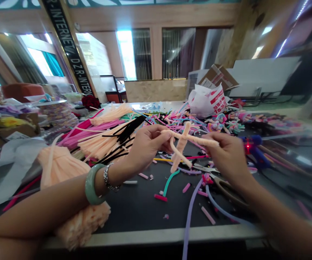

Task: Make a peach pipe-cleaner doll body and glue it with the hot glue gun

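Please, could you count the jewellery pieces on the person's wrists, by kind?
Green stone bangle, on the wrist of the left hand: 1
Silver link bracelet, on the same wrist: 1
Total: 2

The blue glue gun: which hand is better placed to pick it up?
Probably the right hand: it is beside the glue gun; the left hand is farther off. Both hold the peach pipe-cleaner figure.
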Action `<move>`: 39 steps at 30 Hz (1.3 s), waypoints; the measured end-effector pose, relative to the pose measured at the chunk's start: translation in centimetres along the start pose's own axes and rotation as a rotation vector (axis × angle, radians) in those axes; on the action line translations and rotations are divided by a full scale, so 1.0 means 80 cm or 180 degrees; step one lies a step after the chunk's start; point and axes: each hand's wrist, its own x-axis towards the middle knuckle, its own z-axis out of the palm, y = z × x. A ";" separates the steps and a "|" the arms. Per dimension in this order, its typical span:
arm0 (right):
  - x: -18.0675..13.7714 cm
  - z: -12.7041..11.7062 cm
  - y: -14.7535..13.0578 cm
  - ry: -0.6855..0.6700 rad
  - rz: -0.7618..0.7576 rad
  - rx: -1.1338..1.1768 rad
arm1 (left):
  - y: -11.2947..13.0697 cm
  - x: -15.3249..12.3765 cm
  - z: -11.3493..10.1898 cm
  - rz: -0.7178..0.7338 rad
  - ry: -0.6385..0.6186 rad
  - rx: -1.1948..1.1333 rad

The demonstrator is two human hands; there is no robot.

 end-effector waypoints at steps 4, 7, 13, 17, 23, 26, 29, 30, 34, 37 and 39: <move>-0.006 -0.017 -0.013 0.0970 -0.2274 -0.0934 | -0.002 -0.001 -0.001 -0.0013 -0.0012 0.0079; -0.014 -0.016 -0.024 0.0217 -0.3075 -0.1020 | -0.003 -0.002 -0.002 -0.0015 -0.0024 0.0123; -0.028 -0.004 -0.041 -0.0255 -0.2887 -0.1331 | -0.005 -0.005 -0.002 -0.0015 -0.0076 0.0204; -0.030 -0.013 -0.048 -0.0261 -0.2709 -0.1244 | -0.003 -0.007 -0.002 -0.0070 -0.0212 0.0387; -0.015 -0.042 -0.050 -0.0128 -0.2414 -0.1397 | 0.004 -0.011 -0.001 -0.0030 -0.0601 0.0885; -0.005 -0.052 -0.045 0.0106 -0.2181 -0.1443 | 0.006 -0.014 0.001 -0.0079 -0.0776 0.1024; 0.006 -0.055 -0.035 0.0151 -0.1909 -0.1322 | 0.008 -0.015 0.002 -0.0195 -0.0980 0.1100; 0.009 -0.055 -0.032 0.0127 -0.1803 -0.1288 | 0.009 -0.015 0.002 -0.0240 -0.1037 0.1093; 0.017 -0.049 -0.021 0.0031 -0.1370 -0.1073 | 0.011 -0.014 0.001 -0.0462 -0.1225 0.0860; 0.019 -0.040 -0.013 -0.0027 -0.1084 -0.0758 | 0.012 -0.014 0.000 -0.0647 -0.1365 0.0554; 0.021 -0.033 -0.008 -0.0230 -0.0827 -0.0554 | 0.011 -0.014 0.000 -0.0729 -0.1409 0.0290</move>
